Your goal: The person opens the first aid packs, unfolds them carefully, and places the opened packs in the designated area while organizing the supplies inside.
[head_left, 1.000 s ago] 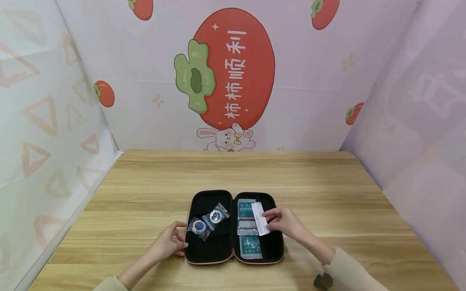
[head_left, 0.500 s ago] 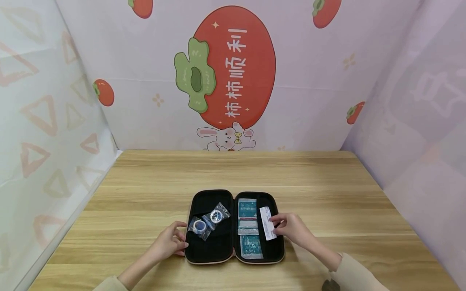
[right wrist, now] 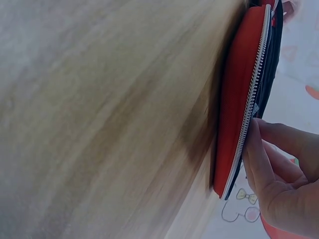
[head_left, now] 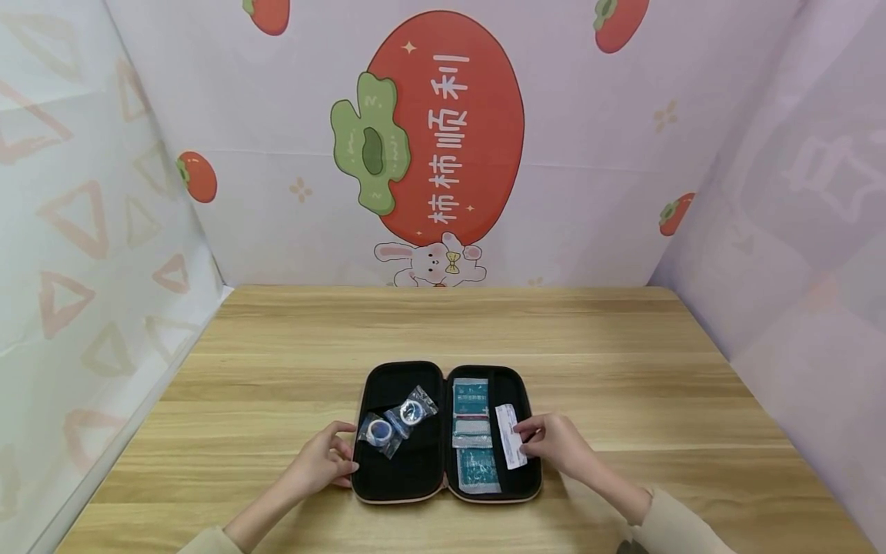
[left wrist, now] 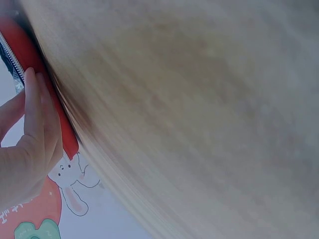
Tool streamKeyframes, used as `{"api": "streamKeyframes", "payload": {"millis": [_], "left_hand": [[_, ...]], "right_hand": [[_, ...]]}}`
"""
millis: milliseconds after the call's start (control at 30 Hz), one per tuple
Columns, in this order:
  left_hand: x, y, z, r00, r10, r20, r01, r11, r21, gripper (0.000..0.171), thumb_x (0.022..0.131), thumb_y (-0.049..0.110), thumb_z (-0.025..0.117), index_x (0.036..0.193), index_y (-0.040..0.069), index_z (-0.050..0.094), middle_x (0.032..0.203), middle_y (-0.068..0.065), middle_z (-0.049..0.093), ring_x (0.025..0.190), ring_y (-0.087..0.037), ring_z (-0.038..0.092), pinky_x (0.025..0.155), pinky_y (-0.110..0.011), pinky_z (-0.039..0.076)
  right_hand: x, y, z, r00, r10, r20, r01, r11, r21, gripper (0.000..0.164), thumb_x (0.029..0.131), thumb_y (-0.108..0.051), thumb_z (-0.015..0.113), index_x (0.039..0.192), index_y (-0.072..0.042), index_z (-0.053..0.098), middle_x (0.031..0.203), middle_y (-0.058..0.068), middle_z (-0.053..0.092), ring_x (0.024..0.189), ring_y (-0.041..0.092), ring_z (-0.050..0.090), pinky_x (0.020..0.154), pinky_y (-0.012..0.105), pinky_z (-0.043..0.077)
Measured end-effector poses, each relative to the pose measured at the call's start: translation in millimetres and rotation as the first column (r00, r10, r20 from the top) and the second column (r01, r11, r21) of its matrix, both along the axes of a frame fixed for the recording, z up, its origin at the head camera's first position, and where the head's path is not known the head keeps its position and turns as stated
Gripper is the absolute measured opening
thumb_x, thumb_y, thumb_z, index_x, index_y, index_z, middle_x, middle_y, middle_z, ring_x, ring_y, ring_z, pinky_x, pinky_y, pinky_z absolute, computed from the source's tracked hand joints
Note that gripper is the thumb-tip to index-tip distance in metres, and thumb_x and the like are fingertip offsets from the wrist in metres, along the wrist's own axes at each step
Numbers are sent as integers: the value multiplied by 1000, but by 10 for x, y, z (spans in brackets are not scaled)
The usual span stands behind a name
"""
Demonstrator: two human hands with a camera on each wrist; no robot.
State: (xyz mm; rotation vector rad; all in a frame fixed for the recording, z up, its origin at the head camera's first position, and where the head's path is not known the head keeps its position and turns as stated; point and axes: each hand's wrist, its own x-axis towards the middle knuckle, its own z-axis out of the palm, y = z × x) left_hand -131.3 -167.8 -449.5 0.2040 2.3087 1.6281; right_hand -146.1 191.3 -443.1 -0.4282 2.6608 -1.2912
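An unzipped hard case lies open on the table, black inside and red outside in the wrist views. My left hand rests against its left rim; in the left wrist view its fingers lie along the red side. My right hand pinches a narrow white printed packet by its right edge, over the case's right half. Several teal and clear packets sit left of it in that half. The left half holds two wrapped rolls of tape, one lower left, another upper right.
The wooden table extends behind and to both sides of the case. Printed cloth hangs at the back and on both sides. A small dark object shows beneath the right sleeve.
My right hand has moved the white packet rightward and slightly toward me, off the teal packets to the right part of that half. The left hand has stayed at the rim.
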Motion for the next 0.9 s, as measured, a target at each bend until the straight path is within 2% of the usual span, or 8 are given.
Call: {"api": "streamKeyframes", "payload": {"millis": [467, 733, 900], "left_hand": [[11, -1, 11, 1000, 6, -4, -6, 1000, -6, 52, 70, -18, 58, 116, -15, 34, 75, -8, 45, 57, -15, 54, 49, -31, 54], [9, 1, 12, 1000, 3, -4, -3, 1000, 2, 52, 70, -18, 57, 117, -16, 34, 76, -9, 45, 59, -17, 54, 50, -30, 55], [14, 3, 15, 1000, 6, 0, -6, 1000, 3, 52, 70, -18, 57, 117, -15, 34, 76, -9, 45, 59, -17, 54, 50, -30, 55]], "right_hand": [[18, -43, -8, 998, 17, 57, -16, 1000, -12, 19, 69, 10, 64, 87, 8, 65, 73, 8, 61, 61, 12, 55, 53, 18, 51], [40, -61, -19, 991, 35, 131, -21, 994, -108, 17, 69, 12, 63, 86, 11, 63, 69, 9, 60, 58, 15, 57, 52, 21, 53], [40, -74, -33, 989, 43, 141, -23, 990, -137, 14, 70, 13, 61, 84, 12, 62, 67, 14, 59, 58, 17, 58, 51, 22, 54]]}}
